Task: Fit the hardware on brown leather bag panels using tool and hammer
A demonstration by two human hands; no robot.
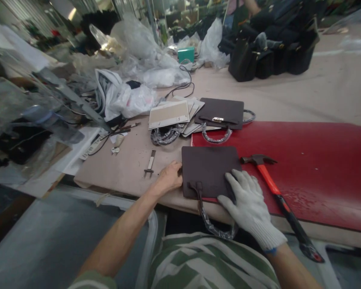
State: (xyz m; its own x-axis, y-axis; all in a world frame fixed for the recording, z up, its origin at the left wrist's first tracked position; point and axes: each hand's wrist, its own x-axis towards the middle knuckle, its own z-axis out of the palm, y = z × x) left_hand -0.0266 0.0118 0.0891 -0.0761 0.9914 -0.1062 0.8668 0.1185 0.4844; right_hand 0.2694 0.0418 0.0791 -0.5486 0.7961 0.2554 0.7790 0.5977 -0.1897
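Observation:
A dark brown bag panel (210,166) lies flat before me, its plastic-wrapped handle (212,224) hanging over the table's near edge. At the panel's left edge, my bare left hand (170,176) is closed with fingers curled; what is in them is hidden. My right hand (248,198), in a white knit glove, rests open with spread fingers on the panel's right side. A claw hammer (270,180) with a red and black handle lies just right of the glove. To the left of my left hand is a small two-pronged metal tool (149,165).
Behind the panel are another brown bag piece (221,110) with a metal clasp and a stack of pale boards (168,114). A red sheet (319,172) covers the right side. Black bags (270,52) stand at the back, with plastic wrap (138,44) heaped to the left.

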